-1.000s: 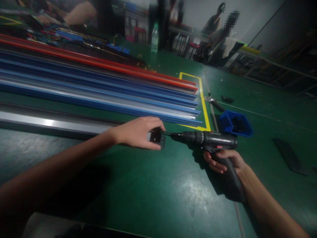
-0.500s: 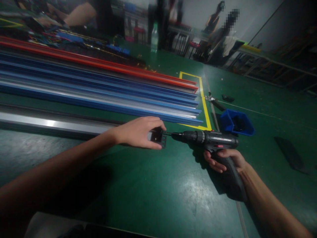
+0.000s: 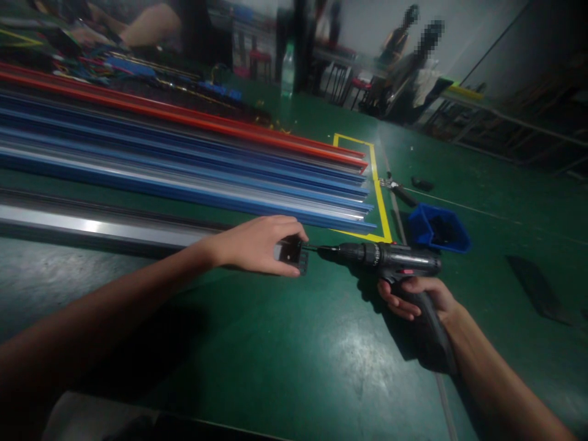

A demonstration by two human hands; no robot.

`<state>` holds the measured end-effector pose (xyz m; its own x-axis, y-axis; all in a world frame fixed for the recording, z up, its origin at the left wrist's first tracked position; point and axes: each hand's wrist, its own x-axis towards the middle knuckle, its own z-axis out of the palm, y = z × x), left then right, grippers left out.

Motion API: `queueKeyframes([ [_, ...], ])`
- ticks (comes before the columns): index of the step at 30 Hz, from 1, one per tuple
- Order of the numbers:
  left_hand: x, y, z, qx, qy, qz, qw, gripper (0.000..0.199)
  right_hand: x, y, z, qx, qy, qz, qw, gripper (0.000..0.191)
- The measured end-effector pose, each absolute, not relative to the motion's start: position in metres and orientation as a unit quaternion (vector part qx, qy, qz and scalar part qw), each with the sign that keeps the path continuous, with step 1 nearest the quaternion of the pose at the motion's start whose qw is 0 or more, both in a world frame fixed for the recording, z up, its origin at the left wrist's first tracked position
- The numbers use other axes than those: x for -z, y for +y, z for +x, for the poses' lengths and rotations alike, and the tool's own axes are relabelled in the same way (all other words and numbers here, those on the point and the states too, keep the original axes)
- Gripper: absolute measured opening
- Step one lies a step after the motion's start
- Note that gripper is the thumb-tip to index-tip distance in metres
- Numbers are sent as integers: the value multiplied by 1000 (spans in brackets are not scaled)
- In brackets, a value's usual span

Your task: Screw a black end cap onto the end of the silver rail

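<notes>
My left hand (image 3: 260,245) grips a small black end cap (image 3: 303,258) between thumb and fingers, at the right end of a long dark metal profile (image 3: 96,228). Part of the cap and the profile's end are hidden behind the hand. My right hand (image 3: 425,297) is wrapped round the handle of a black cordless drill (image 3: 390,256). The drill lies level and points left. Its thin bit meets the upper part of the cap's outer face; whether a screw sits there is too small to tell.
Several blue profiles (image 3: 206,177) and red profiles (image 3: 229,125) lie lengthwise beyond my left hand, ending near a yellow tape outline (image 3: 382,211). A blue bin (image 3: 420,226) with dark parts, pliers (image 3: 404,196) and a clear bottle (image 3: 288,70) stand farther off. Another person's arm (image 3: 154,26) is at upper left.
Both hands, the cap and the drill keep nearly the same place. Only a very slight shift of the whole view shows.
</notes>
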<state>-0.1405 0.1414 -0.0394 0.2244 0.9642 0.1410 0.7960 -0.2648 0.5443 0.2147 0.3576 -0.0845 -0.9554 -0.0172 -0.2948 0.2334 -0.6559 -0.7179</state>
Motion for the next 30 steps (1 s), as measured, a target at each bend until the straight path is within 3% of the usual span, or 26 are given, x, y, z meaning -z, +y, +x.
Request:
queueKeyframes([
  [30, 37, 142, -139, -225, 582, 760, 183, 58, 81, 356, 214, 897, 414, 138, 67, 28],
])
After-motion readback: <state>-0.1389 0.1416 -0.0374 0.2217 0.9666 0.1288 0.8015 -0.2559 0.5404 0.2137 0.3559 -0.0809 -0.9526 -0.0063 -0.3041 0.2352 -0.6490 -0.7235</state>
